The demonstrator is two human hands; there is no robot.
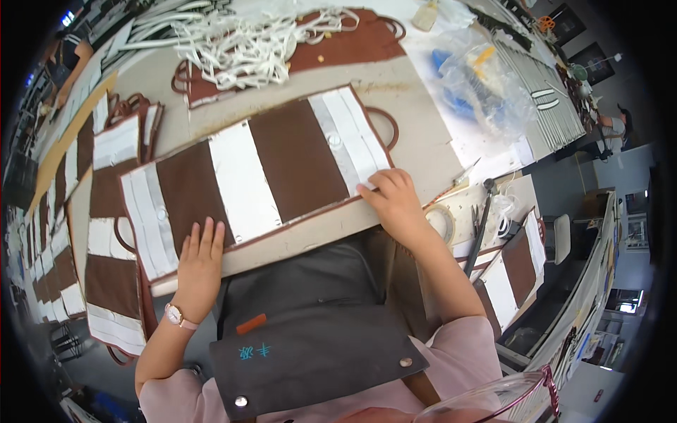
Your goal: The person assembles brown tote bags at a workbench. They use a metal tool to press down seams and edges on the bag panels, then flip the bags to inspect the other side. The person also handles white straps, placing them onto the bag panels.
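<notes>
A flat bag panel (296,158) of dark brown and white stripes with reddish-brown edging lies across the near part of the table. A loop handle (384,127) shows beyond its right end, and another loop (124,235) at its left end. My left hand (199,261) rests with straight fingers on the panel's near edge, over a brown stripe; a pink-strapped watch is on that wrist. At the panel's near right corner my right hand (396,204) has its fingers bent round the edge, thumb and fingertips on the white strip.
Tangled white strips (240,49) lie over a brown panel (345,46) at the back. Similar striped panels (113,282) are stacked at left. At right are a clear plastic bag (486,84), a tape roll (440,224) and another striped panel (518,264).
</notes>
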